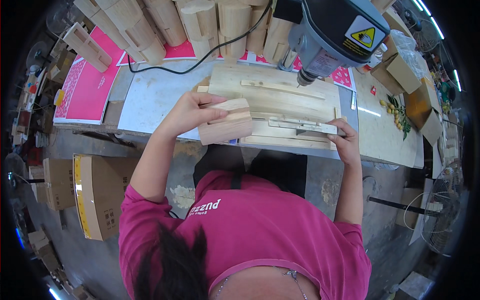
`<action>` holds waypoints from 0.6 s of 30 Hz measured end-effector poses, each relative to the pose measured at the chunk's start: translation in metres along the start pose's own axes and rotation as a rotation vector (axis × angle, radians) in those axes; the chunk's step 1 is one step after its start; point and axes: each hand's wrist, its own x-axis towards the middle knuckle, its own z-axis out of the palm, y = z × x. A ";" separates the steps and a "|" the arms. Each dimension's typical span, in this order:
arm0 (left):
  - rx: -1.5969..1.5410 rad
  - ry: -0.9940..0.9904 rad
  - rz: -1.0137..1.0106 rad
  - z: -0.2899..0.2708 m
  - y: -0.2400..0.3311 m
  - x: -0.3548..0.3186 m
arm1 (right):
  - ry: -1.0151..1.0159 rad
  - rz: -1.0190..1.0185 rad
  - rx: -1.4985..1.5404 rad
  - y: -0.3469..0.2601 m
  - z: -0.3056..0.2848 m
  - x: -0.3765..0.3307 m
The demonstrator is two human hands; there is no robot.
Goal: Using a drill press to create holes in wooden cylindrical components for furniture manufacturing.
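person in a pink shirt stands at the worktop (150,95), drill press (332,35) overhead at the far right. left hand (187,112) is closed around a pale wood block (225,121), thumb on top, fingers wrapped on its left end, block held at the near edge of the worktop just left of the wooden jig board (280,100). can't tell if the block rests on the worktop edge or is held just clear of it. right hand (345,142) is curled over the near right corner of the jig board, gripping its edge by the thin wood strips (300,125) fixed on it. drill bit (301,82) points down over the back of the board, well apart from the block.

step in hand, as i read it: a block is picked up and being brought over for drilling, not yet seated on the jig. next move looks to call for sliding the block rightward onto the board against the strips so it sits square under the bit, right hand steadying the board, fingers kept away from the bit.

around: row of rounded wood pieces (200,22) stacked at the back, black cable (200,60) across the worktop, pink printed sheets (87,85) on the left, cardboard boxes (100,195) on the floor
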 end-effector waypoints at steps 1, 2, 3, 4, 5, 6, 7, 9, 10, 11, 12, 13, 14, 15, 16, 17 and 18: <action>0.014 -0.053 -0.006 0.005 0.002 0.004 | -0.002 0.008 0.000 0.004 -0.001 0.000; -0.022 -0.097 -0.015 0.009 0.000 0.007 | -0.034 0.002 0.014 0.008 -0.001 -0.001; -0.021 -0.095 -0.023 0.013 -0.004 0.010 | -0.065 -0.005 0.028 0.011 -0.001 -0.001; -0.020 -0.118 -0.020 0.017 -0.007 0.014 | -0.068 -0.002 0.033 0.013 0.000 0.001; -0.021 -0.145 -0.018 0.022 -0.010 0.017 | -0.066 -0.002 0.054 0.016 0.000 0.001; -0.019 -0.148 -0.024 0.026 -0.009 0.018 | -0.064 -0.003 0.076 0.019 -0.001 0.001; -0.031 -0.174 -0.025 0.029 -0.007 0.018 | -0.063 0.001 0.079 0.020 -0.003 0.000; -0.038 -0.204 -0.024 0.032 -0.006 0.022 | -0.088 0.008 0.115 0.021 -0.008 0.001; -0.031 -0.213 -0.019 0.033 -0.008 0.024 | -0.084 0.009 0.117 0.023 -0.009 0.003; -0.024 -0.223 -0.014 0.033 -0.009 0.026 | -0.104 0.018 0.134 0.024 -0.012 0.005; -0.024 -0.227 -0.013 0.033 -0.010 0.028 | -0.124 0.027 0.151 0.024 -0.013 0.006; 0.001 -0.248 0.009 0.032 -0.011 0.030 | -0.121 0.028 0.150 0.023 -0.014 0.007; 0.026 -0.266 0.032 0.032 -0.011 0.031 | -0.128 0.018 0.124 0.021 -0.014 0.009; 0.025 -0.267 0.032 0.031 -0.009 0.032 | -0.135 0.008 0.098 0.019 -0.014 0.010; 0.029 -0.290 0.028 0.031 -0.006 0.033 | -0.135 0.009 0.097 0.019 -0.014 0.009; 0.034 -0.313 0.026 0.030 -0.004 0.034 | -0.131 0.011 0.081 0.019 -0.014 0.009; 0.033 -0.313 0.028 0.032 -0.004 0.035 | -0.128 0.013 0.065 0.018 -0.014 0.009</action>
